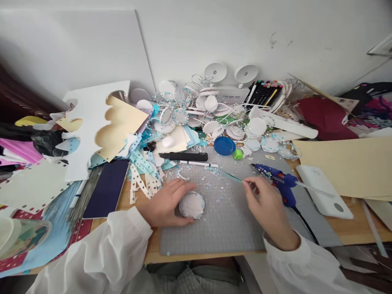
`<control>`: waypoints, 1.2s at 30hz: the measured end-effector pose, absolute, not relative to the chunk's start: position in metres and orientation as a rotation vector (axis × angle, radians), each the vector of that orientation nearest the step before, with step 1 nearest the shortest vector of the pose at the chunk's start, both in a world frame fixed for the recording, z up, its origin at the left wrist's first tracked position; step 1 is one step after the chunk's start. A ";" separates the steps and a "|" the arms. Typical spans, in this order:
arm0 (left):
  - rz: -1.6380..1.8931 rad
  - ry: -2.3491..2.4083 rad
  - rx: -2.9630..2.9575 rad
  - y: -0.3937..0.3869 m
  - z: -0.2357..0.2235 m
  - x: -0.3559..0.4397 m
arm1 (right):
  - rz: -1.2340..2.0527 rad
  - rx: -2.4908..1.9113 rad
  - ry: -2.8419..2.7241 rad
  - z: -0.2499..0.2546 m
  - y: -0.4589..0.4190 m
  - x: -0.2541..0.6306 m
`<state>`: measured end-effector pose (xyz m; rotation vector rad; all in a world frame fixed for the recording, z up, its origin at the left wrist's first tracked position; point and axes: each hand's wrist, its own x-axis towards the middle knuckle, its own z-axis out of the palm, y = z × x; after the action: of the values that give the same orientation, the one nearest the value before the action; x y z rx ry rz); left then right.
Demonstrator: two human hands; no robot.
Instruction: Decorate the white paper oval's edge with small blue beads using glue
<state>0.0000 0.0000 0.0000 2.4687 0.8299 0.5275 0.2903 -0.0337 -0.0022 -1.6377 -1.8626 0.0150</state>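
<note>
On the grey cutting mat (220, 228), my left hand (168, 202) curls its thumb and fingers around a round white paper piece (191, 205) with small light-blue bits along its rim. My right hand (265, 204) pinches one end of a slim teal strip-like item (232, 176); whether it is tweezers or a strip I cannot tell. Its thin far end points left, over scattered blue and white scraps. Just right of that hand lies a blue hot glue gun (283, 183) with a clear glue stick in it. A white pen (198, 163) and a black craft knife (183, 156) lie beyond my hands.
Decorated white discs (180, 116) crowd the back. A blue lid (224, 145) and a green item (238, 154) sit at the mat's far edge. Cut paper strips (142, 171) and a dark phone (107, 190) are left; a white power bank (324, 192) lies right.
</note>
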 end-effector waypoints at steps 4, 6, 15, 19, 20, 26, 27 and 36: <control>0.635 0.861 2.362 -0.002 -0.001 -0.002 | -0.032 -1.629 -1.753 0.030 -0.027 0.291; 0.680 0.882 2.312 -0.003 -0.001 -0.002 | -0.024 -1.578 -1.781 0.038 -0.023 0.287; 0.695 0.879 2.235 -0.004 -0.001 -0.003 | 0.242 -1.442 -2.021 0.020 -0.005 0.271; 0.676 0.859 2.265 -0.007 -0.005 -0.003 | 0.251 -1.436 -1.979 0.023 0.004 0.272; 0.665 0.841 2.287 -0.007 -0.005 -0.003 | 0.247 -1.430 -1.927 0.026 0.006 0.272; 0.468 0.675 2.381 -0.002 0.003 0.002 | 0.345 -1.265 -1.405 0.050 0.014 0.261; 0.454 0.667 2.372 -0.001 0.004 0.001 | 0.363 -1.234 -1.363 0.053 0.015 0.258; 0.933 0.950 1.628 0.003 0.028 0.009 | 0.731 -0.934 -1.419 0.034 0.014 0.243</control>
<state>0.0086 0.0028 0.0281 1.6276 0.9498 0.9328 0.2425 0.0136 0.0338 -0.9338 -1.4187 0.7306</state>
